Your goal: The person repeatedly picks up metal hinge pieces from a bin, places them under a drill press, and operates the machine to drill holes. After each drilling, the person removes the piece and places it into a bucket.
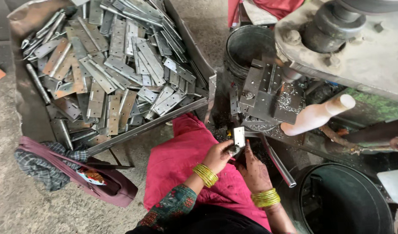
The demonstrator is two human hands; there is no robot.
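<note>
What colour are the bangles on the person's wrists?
Yellow-green, stacked on both wrists: left bangles, right bangles. Head view.

Both hands (236, 158) hold a small metal hinge (239, 137) beside the drill jig (268, 93)

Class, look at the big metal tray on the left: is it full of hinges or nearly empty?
Full. The tray is heaped with overlapping flat metal hinges, covering most of its floor.

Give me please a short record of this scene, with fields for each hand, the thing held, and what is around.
left hand: holds a small metal hinge piece
right hand: beside the piece, fingers up near it; contact unclear
wrists: yellow bangles on both
left side: metal tray heaped with flat hinges
ahead: drill press jig with metal shavings
nearby: dark bucket, cloth bag on floor
</note>
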